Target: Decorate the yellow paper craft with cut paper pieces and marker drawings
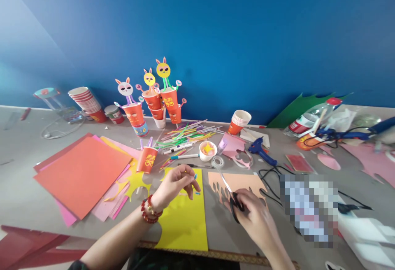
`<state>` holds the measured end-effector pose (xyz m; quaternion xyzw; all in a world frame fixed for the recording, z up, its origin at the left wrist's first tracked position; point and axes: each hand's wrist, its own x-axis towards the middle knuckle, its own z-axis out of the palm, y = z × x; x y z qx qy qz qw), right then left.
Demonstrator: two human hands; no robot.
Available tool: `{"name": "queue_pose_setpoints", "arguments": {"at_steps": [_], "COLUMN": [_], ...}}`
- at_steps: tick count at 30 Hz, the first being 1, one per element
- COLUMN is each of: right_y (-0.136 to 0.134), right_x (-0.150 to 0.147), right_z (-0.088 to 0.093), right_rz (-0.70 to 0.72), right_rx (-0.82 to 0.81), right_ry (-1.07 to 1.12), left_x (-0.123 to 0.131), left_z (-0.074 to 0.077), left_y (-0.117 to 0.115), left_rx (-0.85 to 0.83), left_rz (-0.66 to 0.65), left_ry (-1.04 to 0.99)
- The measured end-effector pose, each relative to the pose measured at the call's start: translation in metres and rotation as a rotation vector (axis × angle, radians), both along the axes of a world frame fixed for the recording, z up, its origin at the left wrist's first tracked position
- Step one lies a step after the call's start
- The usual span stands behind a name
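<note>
My left hand (180, 181) hovers over a sheet of yellow paper (183, 224), fingers loosely bent and apart, with nothing visible in them. My right hand (254, 212) is closed around the black handles of a pair of scissors (236, 206), whose blades point forward and to the left. Under the blades lies a peach sheet (247, 181) with several cut-out holes along its left part. A small white cup (208, 151) with yellow and pink paper pieces inside stands beyond my hands. Beside it rests a roll of clear tape (217, 162).
Cup figures with rabbit heads (163, 70) stand by the blue wall. Coloured paper sheets (83, 175) lie left, near a red cup (147, 159). Loose pipe cleaners (185, 134) lie behind. Right are a blue glue gun (262, 150), its black cable and a plastic bottle (311, 117).
</note>
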<state>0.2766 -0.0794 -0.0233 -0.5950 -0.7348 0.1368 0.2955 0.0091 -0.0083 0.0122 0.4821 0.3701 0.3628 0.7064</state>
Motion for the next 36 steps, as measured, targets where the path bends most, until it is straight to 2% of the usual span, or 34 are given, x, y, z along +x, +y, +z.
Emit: {"name": "queue_pose_setpoints", "arguments": {"at_steps": [5,9,16,22,25,29,32,36], "right_y": [-0.003,-0.001,0.005,0.007,0.007,0.009,0.013,0.021], "right_x": [0.013,0.014,0.008,0.011,0.005,-0.020,-0.039,-0.053], "right_z": [-0.015,-0.017,-0.009,0.006,0.015,0.020,0.017,0.011], "right_rz": [-0.029,-0.049,-0.051,0.034,0.077,0.182,0.232,0.240], "right_rx": [0.050,0.046,-0.036,-0.177,-0.198,-0.215,-0.228,-0.196], "right_ry": [-0.288,-0.367,-0.432,-0.391,-0.334,-0.228,-0.191,-0.177], "left_x": [-0.003,-0.008,-0.012,-0.006,0.000,0.006,0.004,-0.006], "left_z": [0.003,0.006,-0.006,-0.015,-0.018,-0.017,-0.013,-0.008], "left_y": [-0.003,-0.006,-0.013,-0.026,-0.032,-0.033,-0.025,-0.007], "left_rx": [0.085,0.192,0.565,0.730,0.790,0.880,0.878,0.806], "left_rz": [0.024,0.003,-0.135,-0.365,-0.404,-0.458,-0.431,-0.269], "left_ry": [0.062,0.190,0.786,1.007,1.097,1.162,1.176,1.244]}}
